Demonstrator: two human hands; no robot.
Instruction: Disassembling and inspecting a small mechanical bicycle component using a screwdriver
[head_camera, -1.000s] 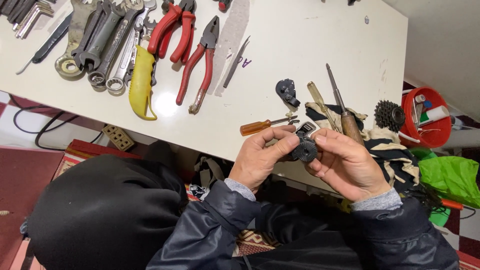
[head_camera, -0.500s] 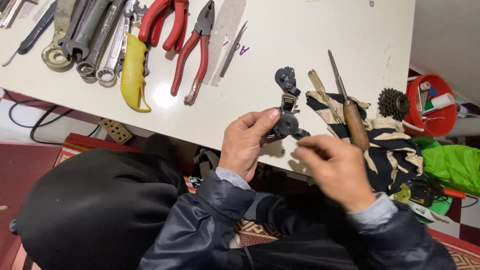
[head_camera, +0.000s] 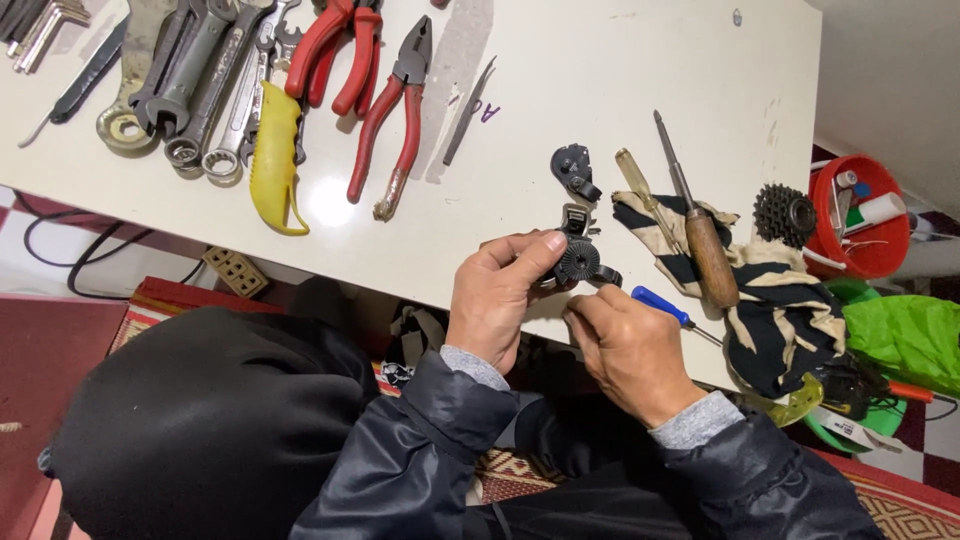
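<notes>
My left hand (head_camera: 497, 296) grips a small black metal part with a toothed wheel (head_camera: 579, 258) at the near edge of the white table (head_camera: 560, 80). My right hand (head_camera: 628, 350) is closed just below and right of that part, fingertips at its lower side; whether it holds anything is hidden. A second black part (head_camera: 574, 170) lies on the table just beyond. A blue-handled screwdriver (head_camera: 664, 307) lies right of my right hand.
Red-handled pliers (head_camera: 392, 120), a yellow-handled tool (head_camera: 276, 150) and several wrenches (head_camera: 190, 80) lie at the table's left. At right a wooden-handled screwdriver (head_camera: 697, 232) rests on a striped cloth (head_camera: 780, 300), beside a cog cluster (head_camera: 783, 213) and a red tub (head_camera: 862, 215).
My left hand has kept the black part at the table edge. My right hand came away from it, then closed in again below it. The view shifted slightly.
</notes>
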